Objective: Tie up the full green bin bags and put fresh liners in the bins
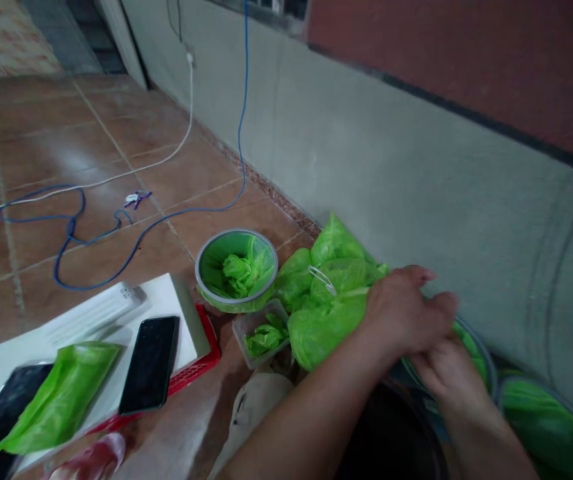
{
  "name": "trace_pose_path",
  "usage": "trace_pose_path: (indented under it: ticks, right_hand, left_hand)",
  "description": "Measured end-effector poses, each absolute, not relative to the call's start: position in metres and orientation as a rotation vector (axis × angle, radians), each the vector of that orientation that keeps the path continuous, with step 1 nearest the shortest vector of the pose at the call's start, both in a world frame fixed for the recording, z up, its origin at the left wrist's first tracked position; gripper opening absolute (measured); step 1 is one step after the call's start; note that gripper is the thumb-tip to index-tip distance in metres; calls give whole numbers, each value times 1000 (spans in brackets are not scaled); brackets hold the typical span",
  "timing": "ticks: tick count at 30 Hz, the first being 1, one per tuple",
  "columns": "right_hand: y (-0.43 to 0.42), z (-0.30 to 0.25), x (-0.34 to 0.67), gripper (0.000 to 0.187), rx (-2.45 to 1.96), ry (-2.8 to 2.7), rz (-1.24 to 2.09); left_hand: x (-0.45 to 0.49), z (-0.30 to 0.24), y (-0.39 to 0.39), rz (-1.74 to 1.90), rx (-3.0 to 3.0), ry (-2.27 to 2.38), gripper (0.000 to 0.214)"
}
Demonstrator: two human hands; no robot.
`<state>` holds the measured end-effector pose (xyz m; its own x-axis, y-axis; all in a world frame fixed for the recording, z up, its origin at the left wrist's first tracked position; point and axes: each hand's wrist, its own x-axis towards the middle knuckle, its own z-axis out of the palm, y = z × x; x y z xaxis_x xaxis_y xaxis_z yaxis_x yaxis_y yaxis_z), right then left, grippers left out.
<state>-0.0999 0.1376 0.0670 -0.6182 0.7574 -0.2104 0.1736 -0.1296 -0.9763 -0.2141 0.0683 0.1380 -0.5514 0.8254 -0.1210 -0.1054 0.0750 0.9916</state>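
Green plastic bags (334, 267) lie heaped just off centre toward 4 o'clock, near the foot of the wall (376, 160), and I see both hands beside them at 4 o'clock, the left hand (399, 310) overlapping the right hand (439, 370). Fingers look bent and crowded together, but I cannot tell whether they pinch anything. A pale strip (358, 292) runs toward the left hand; if that is gripped, a hard pull could tear the thin film or topple the heap. Swinging the left forearm toward 7 o'clock could tip the small clear tub (242, 339), tight against the bags. Rims hem me in too: a lined bin (200, 287) at 8 o'clock, a lined tub (493, 380) at 4. The wall shuts off 2 o'clock; bare floor (41, 157) opens at 10, though the blue cord (206, 209) there might snag a foot.
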Motion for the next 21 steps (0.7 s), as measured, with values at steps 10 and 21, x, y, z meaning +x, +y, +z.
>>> trace_pose_path:
  ticks: [10,21]
  right_hand:
    - [118,185,12,57,-1002,-1372,1557]
    - [123,145,138,42,-1049,-1043,1273]
  left_hand:
    - [-136,142,58,1377,1624,1437,104]
    - [-119,100,48,656,1755,1907,23]
